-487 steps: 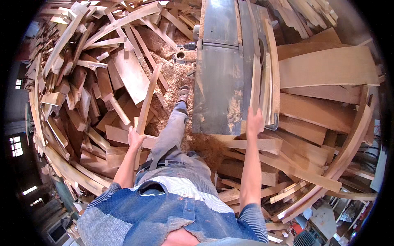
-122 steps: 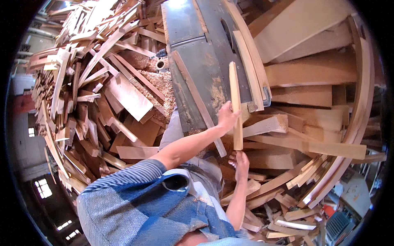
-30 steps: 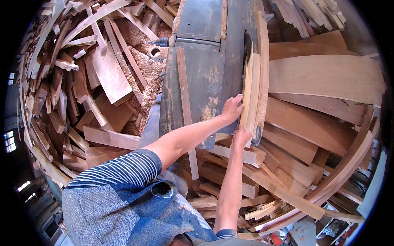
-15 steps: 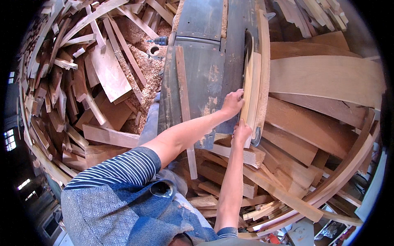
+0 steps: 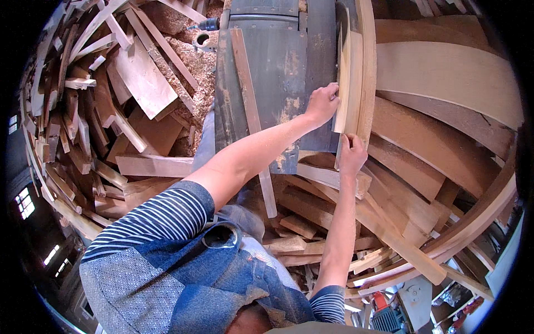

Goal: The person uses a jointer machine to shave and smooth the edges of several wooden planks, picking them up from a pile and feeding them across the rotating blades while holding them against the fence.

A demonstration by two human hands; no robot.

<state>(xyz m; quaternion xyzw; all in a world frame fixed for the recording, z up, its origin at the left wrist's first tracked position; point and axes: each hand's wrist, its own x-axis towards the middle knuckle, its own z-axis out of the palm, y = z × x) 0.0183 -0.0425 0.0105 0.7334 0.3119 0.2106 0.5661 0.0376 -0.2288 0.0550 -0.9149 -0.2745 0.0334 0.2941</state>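
A pale wooden strip (image 5: 352, 83) lies lengthwise on the metal machine table (image 5: 267, 78), alongside a wooden fence (image 5: 367, 67). The edge of a thin round saw blade (image 5: 343, 22) shows at its far left. My left hand (image 5: 322, 104) is closed, its bent fingertips pressed against the strip's left side, nearer to me than the blade. My right hand (image 5: 352, 157) is closed in a pinch at the strip's near end, by the table's front edge; its fingertips touch the wood, though the exact grip is partly hidden.
A narrow stick (image 5: 248, 89) lies along the table's left part under my left forearm and overhangs the front edge. Offcuts (image 5: 100, 111) and shavings heap up at the left. Wide boards (image 5: 439, 78) are stacked to the right; a drill chuck (image 5: 208, 24) sits at the table's left side.
Both hands and the strip have moved forward along the fence. My right hand has slid from under the strip's end to just behind it. The view has shifted too.
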